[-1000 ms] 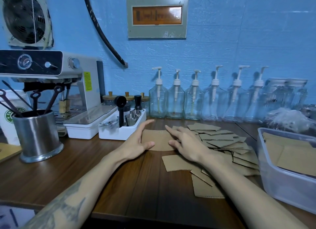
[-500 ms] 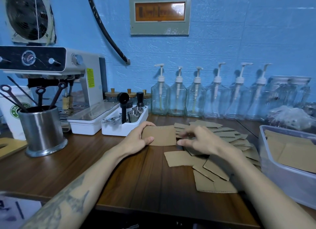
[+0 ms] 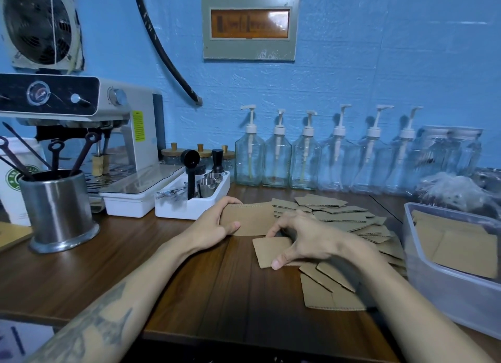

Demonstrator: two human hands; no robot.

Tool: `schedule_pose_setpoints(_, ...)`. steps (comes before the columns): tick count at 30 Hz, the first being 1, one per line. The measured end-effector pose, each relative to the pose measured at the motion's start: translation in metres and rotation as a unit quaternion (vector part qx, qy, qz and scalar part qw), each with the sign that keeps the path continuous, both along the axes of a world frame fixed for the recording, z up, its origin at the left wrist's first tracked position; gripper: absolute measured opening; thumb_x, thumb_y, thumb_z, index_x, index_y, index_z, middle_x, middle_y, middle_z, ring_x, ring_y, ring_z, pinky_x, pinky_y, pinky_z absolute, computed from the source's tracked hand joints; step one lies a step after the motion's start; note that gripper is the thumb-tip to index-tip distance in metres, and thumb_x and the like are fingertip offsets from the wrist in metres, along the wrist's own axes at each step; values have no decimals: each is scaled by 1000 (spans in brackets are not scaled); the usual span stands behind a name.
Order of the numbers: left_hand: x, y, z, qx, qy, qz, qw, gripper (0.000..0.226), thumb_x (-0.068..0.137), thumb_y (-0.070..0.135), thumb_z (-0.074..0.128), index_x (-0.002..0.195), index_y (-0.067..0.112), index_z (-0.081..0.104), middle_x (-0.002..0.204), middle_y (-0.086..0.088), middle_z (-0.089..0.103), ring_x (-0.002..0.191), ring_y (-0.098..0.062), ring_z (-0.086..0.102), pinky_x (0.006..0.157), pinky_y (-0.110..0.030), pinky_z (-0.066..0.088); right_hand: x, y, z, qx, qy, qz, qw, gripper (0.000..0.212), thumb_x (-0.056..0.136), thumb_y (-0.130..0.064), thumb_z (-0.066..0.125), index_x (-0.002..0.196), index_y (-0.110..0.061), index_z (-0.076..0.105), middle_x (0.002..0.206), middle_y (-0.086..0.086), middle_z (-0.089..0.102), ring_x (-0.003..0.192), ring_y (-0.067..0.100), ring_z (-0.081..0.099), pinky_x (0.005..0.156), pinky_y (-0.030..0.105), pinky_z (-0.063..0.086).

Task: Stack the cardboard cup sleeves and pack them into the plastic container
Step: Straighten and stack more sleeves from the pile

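Observation:
My left hand (image 3: 217, 227) grips the left end of a small stack of flat brown cardboard sleeves (image 3: 254, 217), held just above the wooden counter. My right hand (image 3: 303, 240) curls over a single loose sleeve (image 3: 271, 251) lying in front of that stack, thumb at its near edge and fingertips at its far edge. Several more sleeves (image 3: 341, 216) lie fanned out to the right, and others (image 3: 328, 292) lie partly under my right forearm. The clear plastic container (image 3: 444, 289) stands at the right edge with several sleeves (image 3: 461, 243) lying flat inside.
A white tray of metal cups and a scoop (image 3: 189, 200) sits just behind my left hand. An espresso machine (image 3: 81, 124) and a steel utensil pot (image 3: 58, 208) stand at the left. Glass pump bottles (image 3: 306, 159) line the blue wall. A crumpled plastic bag (image 3: 455, 189) lies behind the container.
My left hand closed on the sleeve stack and lifted its edge. My right hand left the pile's top and came nearer, down onto the single sleeve in front.

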State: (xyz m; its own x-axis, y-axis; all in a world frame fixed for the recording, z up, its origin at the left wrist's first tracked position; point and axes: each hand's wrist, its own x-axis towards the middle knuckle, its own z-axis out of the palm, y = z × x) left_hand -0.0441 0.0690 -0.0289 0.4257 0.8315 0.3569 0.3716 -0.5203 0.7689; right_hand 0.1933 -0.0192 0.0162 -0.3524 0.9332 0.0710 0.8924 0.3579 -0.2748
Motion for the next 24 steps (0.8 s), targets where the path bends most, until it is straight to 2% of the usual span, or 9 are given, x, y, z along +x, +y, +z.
schedule_pose_setpoints(4, 1, -1, 0, -1, -5, -6, 1000, 38, 92, 12, 67, 119, 33, 51, 117, 5, 58, 108, -16, 58, 93, -34, 52, -5, 1, 4, 9, 90, -3, 996, 51, 66, -40, 87, 112, -31, 65, 91, -14, 58, 100, 14, 54, 101, 32, 39)
schedule_pose_setpoints(7, 1, -1, 1, -1, -8, -8, 1000, 37, 92, 12, 66, 121, 30, 51, 116, 4, 59, 107, -16, 58, 92, -34, 52, -3, 3, 7, 46, 119, 9, 992, 38, 78, -30, 81, 114, -28, 69, 83, -18, 58, 102, 6, 57, 120, 29, 15)
schedule_pose_setpoints(9, 1, -1, 1, -2, -9, -10, 1000, 37, 92, 12, 66, 119, 32, 51, 116, 5, 59, 106, -14, 58, 90, -30, 52, -2, 3, 10, 78, 135, 14, 988, 27, 82, -27, 77, 108, -29, 71, 79, -20, 60, 99, -1, 59, 119, 25, -1)
schedule_pose_setpoints(12, 1, -1, 1, -9, -12, -12, 1000, 36, 93, 11, 65, 119, 32, 51, 115, 5, 59, 106, -14, 58, 90, -29, 51, 0, 4, 12, 113, 186, 8, 976, 19, 82, -24, 77, 100, -30, 73, 81, -15, 67, 98, 0, 61, 119, 23, 6)
schedule_pose_setpoints(13, 1, -1, 1, -11, -14, -12, 1000, 36, 93, 11, 65, 119, 31, 51, 116, 4, 59, 107, -16, 58, 92, -32, 51, 0, 4, 13, 122, 211, 4, 970, 19, 82, -22, 78, 98, -31, 74, 82, -13, 68, 95, 0, 61, 116, 22, 17)
schedule_pose_setpoints(15, 1, -1, 1, -15, -13, -13, 1000, 37, 93, 11, 65, 120, 31, 51, 117, 3, 58, 110, -17, 58, 95, -35, 51, -1, 4, 14, 130, 275, -2, 953, 19, 79, -19, 80, 90, -33, 74, 81, -11, 69, 83, -4, 62, 91, 14, 40)
schedule_pose_setpoints(17, 1, -1, 2, -17, -11, -14, 1000, 38, 93, 11, 65, 121, 31, 51, 117, 4, 58, 109, -18, 58, 95, -36, 51, -1, 4, 15, 132, 331, -7, 934, 20, 78, -15, 80, 86, -32, 73, 79, -11, 70, 73, -4, 60, 73, 9, 43)
schedule_pose_setpoints(21, 1, -2, 2, -37, -19, -19, 999, 39, 93, 10, 65, 124, 29, 50, 120, -1, 59, 111, -22, 60, 97, -42, 52, 1, 8, 14, 106, 392, -12, 914, 26, 80, -1, 77, 93, -22, 69, 80, -1, 67, 64, 1, 52, 65, 11, 44)
schedule_pose_setpoints(24, 1, -2, 2, -44, -21, -22, 999, 39, 93, 11, 65, 122, 32, 50, 119, 0, 60, 110, -20, 61, 95, -40, 54, 5, 11, 10, 111, 393, -14, 913, 46, 83, 4, 71, 118, -23, 61, 86, 10, 60, 70, 12, 50, 68, 18, 46)
